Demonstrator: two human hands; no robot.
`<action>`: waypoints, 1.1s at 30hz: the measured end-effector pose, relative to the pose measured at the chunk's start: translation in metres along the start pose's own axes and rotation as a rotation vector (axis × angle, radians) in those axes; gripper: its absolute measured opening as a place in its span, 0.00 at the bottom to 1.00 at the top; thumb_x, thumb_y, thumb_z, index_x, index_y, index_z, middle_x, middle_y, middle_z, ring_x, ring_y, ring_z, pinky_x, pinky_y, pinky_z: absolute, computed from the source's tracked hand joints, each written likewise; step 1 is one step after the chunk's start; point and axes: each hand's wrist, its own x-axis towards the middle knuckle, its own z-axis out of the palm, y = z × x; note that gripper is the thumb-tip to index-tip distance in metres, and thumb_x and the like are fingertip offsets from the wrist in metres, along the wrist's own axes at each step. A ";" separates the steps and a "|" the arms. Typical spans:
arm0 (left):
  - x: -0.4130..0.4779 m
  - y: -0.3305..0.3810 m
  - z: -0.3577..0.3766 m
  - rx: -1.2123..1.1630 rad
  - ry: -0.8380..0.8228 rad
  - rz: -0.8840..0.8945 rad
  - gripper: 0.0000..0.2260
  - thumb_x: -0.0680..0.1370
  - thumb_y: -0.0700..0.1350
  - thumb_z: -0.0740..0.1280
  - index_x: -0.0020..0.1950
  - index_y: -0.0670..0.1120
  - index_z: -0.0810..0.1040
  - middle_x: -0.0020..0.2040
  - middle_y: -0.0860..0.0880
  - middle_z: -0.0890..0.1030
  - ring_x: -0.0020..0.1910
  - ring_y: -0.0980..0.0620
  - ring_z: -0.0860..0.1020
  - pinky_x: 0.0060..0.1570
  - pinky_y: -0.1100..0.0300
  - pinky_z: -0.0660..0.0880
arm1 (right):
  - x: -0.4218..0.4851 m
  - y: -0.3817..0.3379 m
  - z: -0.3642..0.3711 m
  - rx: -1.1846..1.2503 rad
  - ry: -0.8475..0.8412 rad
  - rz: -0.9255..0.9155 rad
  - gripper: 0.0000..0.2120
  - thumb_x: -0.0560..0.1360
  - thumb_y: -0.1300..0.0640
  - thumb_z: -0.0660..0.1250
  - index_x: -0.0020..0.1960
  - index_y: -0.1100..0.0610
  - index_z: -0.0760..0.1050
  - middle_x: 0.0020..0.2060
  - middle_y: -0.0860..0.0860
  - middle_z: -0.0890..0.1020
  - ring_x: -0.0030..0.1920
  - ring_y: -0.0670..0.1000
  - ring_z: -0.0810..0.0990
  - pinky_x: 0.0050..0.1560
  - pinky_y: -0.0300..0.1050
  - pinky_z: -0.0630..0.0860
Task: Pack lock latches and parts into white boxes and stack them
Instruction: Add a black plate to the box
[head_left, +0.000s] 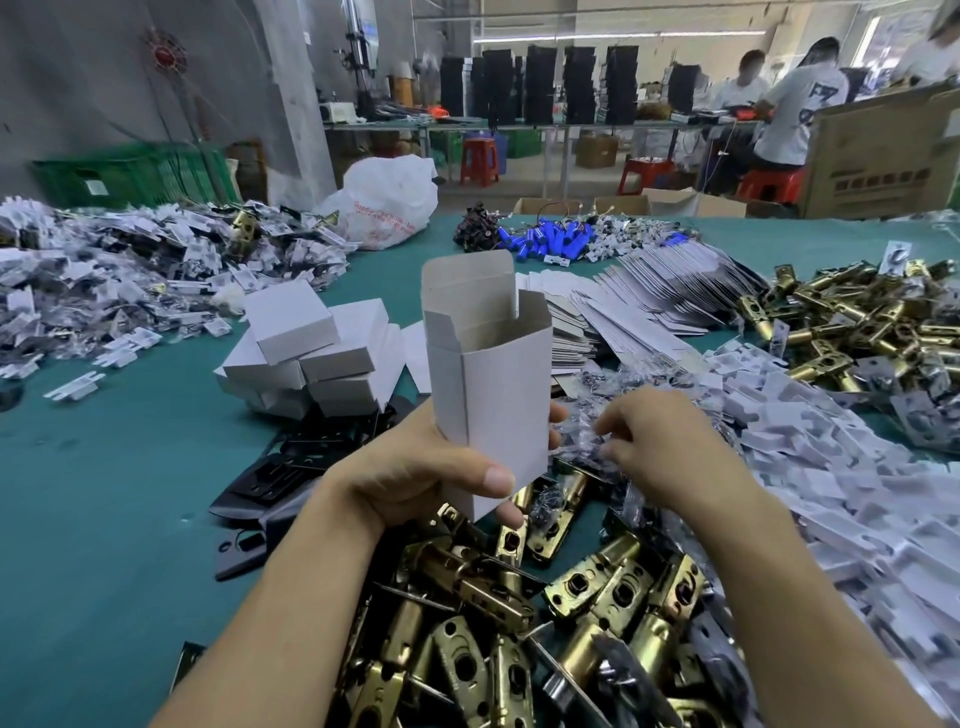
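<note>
Lying nearest us, brass latches (519, 618) heap on the green table (130, 493). Above them our left hand (415, 467) grips an upright white box (493, 395), top flaps open. Just beside it, our right hand (670, 447) pinches clear parts bags (579, 441). Beyond, closed boxes (311, 353) sit piled.

A grey pillar (291, 104) rises behind the teal table (104, 467), with green crates (130, 174) stacked beside it. Further back, red stools (479, 161) stand by a long workbench (519, 124) under ceiling tube lights (618, 36).
</note>
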 end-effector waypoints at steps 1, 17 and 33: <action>0.000 -0.001 0.000 0.003 0.010 0.000 0.36 0.59 0.37 0.77 0.67 0.40 0.72 0.59 0.47 0.82 0.59 0.48 0.80 0.36 0.52 0.83 | 0.001 0.001 0.000 0.006 -0.004 -0.003 0.10 0.76 0.60 0.69 0.57 0.52 0.81 0.53 0.55 0.83 0.48 0.55 0.82 0.54 0.57 0.80; -0.001 -0.003 -0.002 0.016 -0.109 -0.032 0.27 0.63 0.36 0.72 0.63 0.46 0.79 0.57 0.46 0.83 0.56 0.47 0.81 0.37 0.50 0.84 | -0.052 -0.052 -0.081 1.062 0.301 -0.509 0.15 0.80 0.69 0.59 0.49 0.52 0.79 0.44 0.50 0.83 0.44 0.49 0.84 0.47 0.39 0.81; -0.001 -0.001 -0.006 -0.052 -0.304 -0.009 0.26 0.70 0.31 0.71 0.63 0.53 0.81 0.55 0.54 0.84 0.52 0.55 0.84 0.45 0.56 0.84 | -0.059 -0.070 -0.068 0.360 0.270 -0.614 0.12 0.74 0.57 0.63 0.49 0.47 0.84 0.40 0.43 0.84 0.41 0.41 0.77 0.41 0.38 0.72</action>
